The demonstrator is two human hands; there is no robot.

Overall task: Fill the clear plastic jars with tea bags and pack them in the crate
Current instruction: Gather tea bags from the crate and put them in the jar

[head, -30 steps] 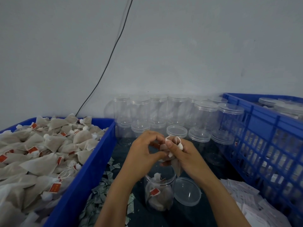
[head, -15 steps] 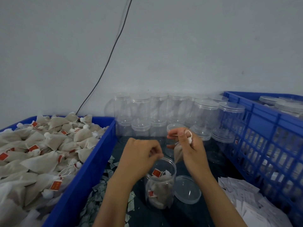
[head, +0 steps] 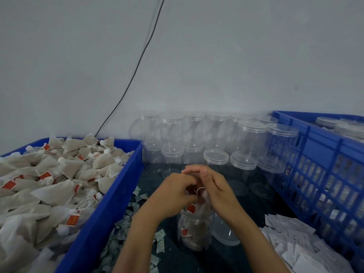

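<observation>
My left hand [head: 173, 191] and my right hand [head: 214, 187] meet just above the open jar [head: 195, 229], which stands on the dark surface [head: 254, 203] between the two blue crates. My left fingers are curled inward, and they seem to pinch the string of a tea bag [head: 202, 202] at the mouth of the jar; the exact grip is hidden behind my knuckles. My right hand has its thumb up and its fingers bent over the same tea bag, but whether they clasp the bag or only touch it I cannot tell. The jar already holds several tea bags with red tags, though its upper rim is covered by my hands.

Just right of the jar lies its loose lid [head: 224, 231], partly under my right forearm. Behind the jar stand stacked empty jars [head: 216, 138], their clear walls hard to tell apart. Left of the jar is the crate of tea bags [head: 110, 209], cut off by the frame edge. Right of the jar is the slatted crate [head: 323, 154], with lidded jars inside that show only in part. Small white slips [head: 295, 245] lie beside it, and scraps of paper [head: 137, 203] lie left of the jar.
</observation>
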